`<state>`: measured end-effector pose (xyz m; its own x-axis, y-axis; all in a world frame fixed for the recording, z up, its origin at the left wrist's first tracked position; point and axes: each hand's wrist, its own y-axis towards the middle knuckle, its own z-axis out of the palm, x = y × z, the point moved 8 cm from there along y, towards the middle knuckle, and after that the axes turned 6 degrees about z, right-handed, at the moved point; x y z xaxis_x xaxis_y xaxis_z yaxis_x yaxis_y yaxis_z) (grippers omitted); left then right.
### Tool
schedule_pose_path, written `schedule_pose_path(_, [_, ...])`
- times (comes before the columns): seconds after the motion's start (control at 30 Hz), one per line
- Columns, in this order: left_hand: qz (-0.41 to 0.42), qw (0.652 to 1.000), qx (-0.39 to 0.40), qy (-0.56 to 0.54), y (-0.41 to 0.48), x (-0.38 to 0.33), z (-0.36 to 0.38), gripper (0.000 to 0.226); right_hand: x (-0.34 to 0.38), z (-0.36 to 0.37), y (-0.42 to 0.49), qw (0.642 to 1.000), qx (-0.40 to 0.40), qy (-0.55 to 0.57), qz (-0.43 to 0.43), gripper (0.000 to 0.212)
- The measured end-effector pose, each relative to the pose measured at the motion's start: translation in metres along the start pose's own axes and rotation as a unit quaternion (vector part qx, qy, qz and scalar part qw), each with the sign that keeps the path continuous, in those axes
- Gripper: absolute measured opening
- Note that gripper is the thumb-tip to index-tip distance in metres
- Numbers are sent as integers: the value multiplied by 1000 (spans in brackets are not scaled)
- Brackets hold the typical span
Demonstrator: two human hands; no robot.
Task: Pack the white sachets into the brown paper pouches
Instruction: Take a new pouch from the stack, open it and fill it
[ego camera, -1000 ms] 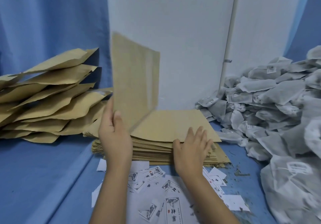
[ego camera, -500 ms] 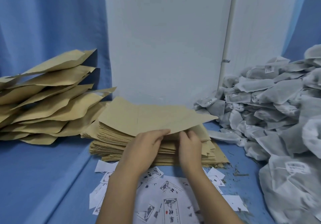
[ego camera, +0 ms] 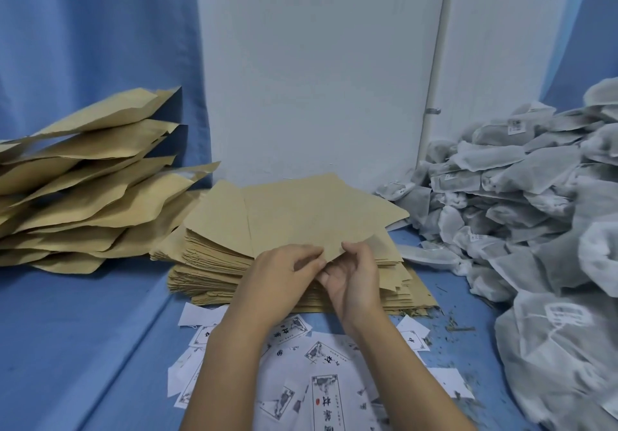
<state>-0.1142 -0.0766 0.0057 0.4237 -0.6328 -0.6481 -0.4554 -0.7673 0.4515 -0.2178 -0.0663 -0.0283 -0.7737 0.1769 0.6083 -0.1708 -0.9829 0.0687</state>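
A blue cloth covers the tabletop (ego camera: pixel 83 347) and rises as a blue curtain (ego camera: pixel 83 29) in the upper left and far upper right of the frame. Between them stands a white wall panel (ego camera: pixel 317 79) with a thin white pipe (ego camera: pixel 434 79) running down it.

At lower centre, the left-hand grip (ego camera: pixel 287 270) and the right-hand grip (ego camera: pixel 354 273) are both closed in a pinch on the near corner of the top brown pouch (ego camera: pixel 317 216), lifting it off the stack of flat pouches (ego camera: pixel 214 257). Bulging brown pouches (ego camera: pixel 83 196) are piled at middle left.

The white sachets (ego camera: pixel 518 196) lie heaped along the right edge, apart from both hands. Printed paper labels (ego camera: pixel 324 363) lie scattered under the forearms, and dark crumbs (ego camera: pixel 451 323) lie at lower right.
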Motion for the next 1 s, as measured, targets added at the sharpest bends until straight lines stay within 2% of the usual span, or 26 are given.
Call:
schedule_pose_path(0.13, [-5,1000,-7,5,1,2,0,25,0,1,-1,1000,17,-3,-3,28])
schedule_pose_path(0.3, [-7,999,-27,-30,1,-2,-1,22,1,1,0,1000,22,-19,-11,49])
schedule_pose_path(0.43, [-12,999,-32,-41,1,-1,-1,23,2,-1,1,999,13,-33,-19,34])
schedule_pose_path(0.57, [-16,997,-48,-54,1,-1,-3,23,1,0,1,998,15,-50,-17,27])
schedule_pose_path(0.63, [-2,999,-51,-3,0,-4,-4,22,1,0,1,997,7,-80,-19,25])
schedule_pose_path(0.73, [32,990,-39,134,0,-12,0,26,0,0,-1,988,-29,-151,-21,22])
schedule_pose_path(0.8, [51,985,-47,156,0,-17,3,31,-3,1,-3,983,-45,-179,-19,29])
schedule_pose_path(0.9, [61,985,-75,144,-2,-21,1,28,-5,6,-4,989,-41,-142,-18,29])
schedule_pose_path(1.0, [52,977,-74,193,-2,-22,0,23,-4,5,-5,990,-69,-122,-28,28])
